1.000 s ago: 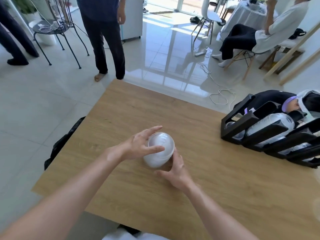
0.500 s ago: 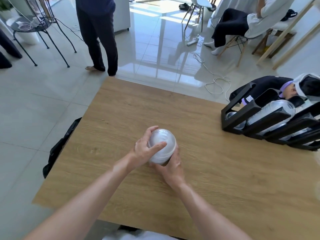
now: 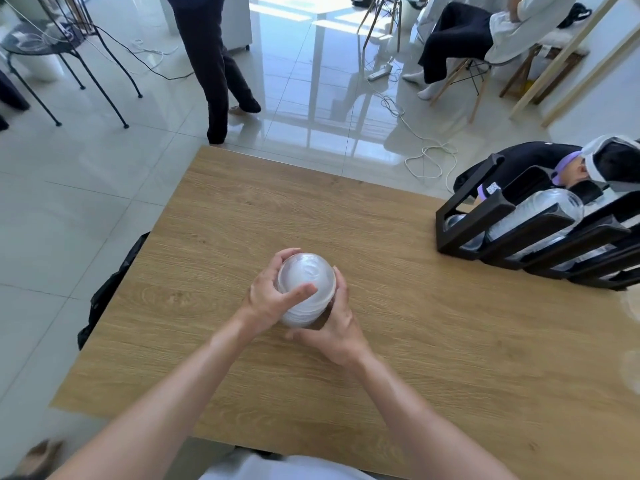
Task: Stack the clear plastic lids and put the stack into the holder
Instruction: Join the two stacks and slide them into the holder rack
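Left hand [image 3: 268,299]: fingers wrapped round the lid stack's [image 3: 304,289] 9 o'clock side, thumb across its top, squaring it.
Lid stack: mid-table [image 3: 433,341].
Right hand [image 3: 337,329]: fingers clamped at 4 o'clock, bracing.
Holder [image 3: 533,233]: 2 o'clock, 1 slot already filled.

Both forearms reach fwd over the table's near edge, wrists angled inward. My left hand [image 3: 265,297] curls round from the left, thumb laid across the front. My right hand [image 3: 337,329] cups from below-right, fingers wrapped up the side.
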{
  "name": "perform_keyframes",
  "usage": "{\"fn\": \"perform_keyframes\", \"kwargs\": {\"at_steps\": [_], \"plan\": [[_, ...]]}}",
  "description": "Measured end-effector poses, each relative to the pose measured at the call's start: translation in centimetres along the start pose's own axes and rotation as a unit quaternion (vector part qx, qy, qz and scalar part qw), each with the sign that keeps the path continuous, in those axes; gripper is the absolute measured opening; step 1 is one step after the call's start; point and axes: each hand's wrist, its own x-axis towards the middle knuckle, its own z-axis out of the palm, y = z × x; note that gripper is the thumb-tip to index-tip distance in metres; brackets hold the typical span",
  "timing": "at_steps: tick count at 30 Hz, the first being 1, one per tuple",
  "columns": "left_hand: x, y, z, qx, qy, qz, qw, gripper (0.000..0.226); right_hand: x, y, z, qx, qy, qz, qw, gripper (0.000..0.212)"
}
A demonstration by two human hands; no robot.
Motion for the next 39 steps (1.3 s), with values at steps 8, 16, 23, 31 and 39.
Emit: {"fn": "perform_keyframes", "kwargs": {"at_steps": [8,16,23,31,39], "plan": [[-1.1,-1.1,2.0,-0.177,0.106,-0.048,0.977,0.077,-0.1,-0.7,-1.8,0.186,0.034,-0.008,0.982,0.089],[0.0,-1.7,4.6,-0.173,0.223,-0.128,0.951,0.061,1.7,-2.9,0.2,0.243,0.101,0.048,0.964,0.083],[0.5,-1.7,6.0,-0.164,0.28,-0.108,0.94,0.056,1.4,-2.1,1.0,0.243,0.145,0.037,0.958,0.075],[1.0,-3.3,6.6,-0.182,0.283,-0.08,0.938,0.059,1.2,-1.5,1.1,0.248,0.16,0.047,0.954,0.065],[-0.2,-2.0,4.1,-0.114,0.177,-0.115,0.971,0.077,0.7,-2.2,-1.0,0.216,0.081,0.068,0.971,0.104]]}}
